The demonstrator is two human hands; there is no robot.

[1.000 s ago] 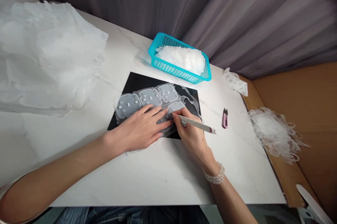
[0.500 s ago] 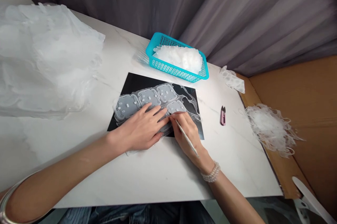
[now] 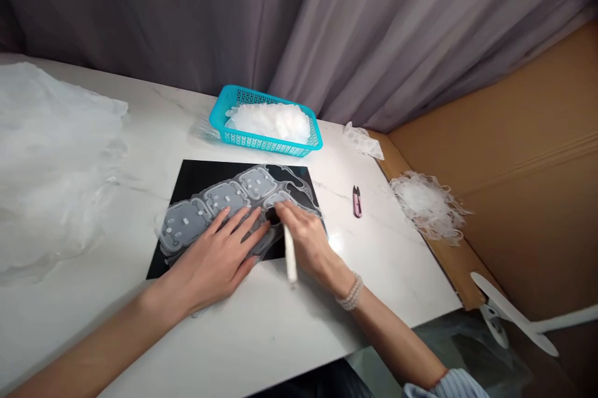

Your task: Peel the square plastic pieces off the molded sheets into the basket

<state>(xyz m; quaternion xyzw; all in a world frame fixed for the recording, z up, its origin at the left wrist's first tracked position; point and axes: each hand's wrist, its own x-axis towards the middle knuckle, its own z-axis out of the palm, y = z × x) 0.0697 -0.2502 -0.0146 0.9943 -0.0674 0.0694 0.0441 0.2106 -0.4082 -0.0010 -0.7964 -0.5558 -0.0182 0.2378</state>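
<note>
A translucent molded sheet (image 3: 187, 222) with rounded rectangular pads lies on a black mat (image 3: 199, 172). My left hand (image 3: 224, 261) lies flat on the sheet with its fingers spread, pressing it down. Close beside it, my right hand (image 3: 306, 236) pinches a thin white stick-like tool (image 3: 290, 255), blurred by motion, whose rear end points toward me. The tool's front end is hidden by my fingers, which are over a pad near the right of the sheet. A dark gap in the sheet shows between my two hands.
A turquoise basket (image 3: 261, 144) behind the mat holds a pile of white translucent pieces. Pink thread snips (image 3: 357, 202) lie to the right. Beyond are a white scrap (image 3: 362, 141) and a tangle of clear trimmings (image 3: 427, 206) by a cardboard box (image 3: 504, 111). Stacked translucent sheets (image 3: 51, 167) stand at left.
The view has turned to the right. My right hand has shifted up off its former spot beside my left fingertips, and the tool has swung more upright. My left hand stays on the sheet.
</note>
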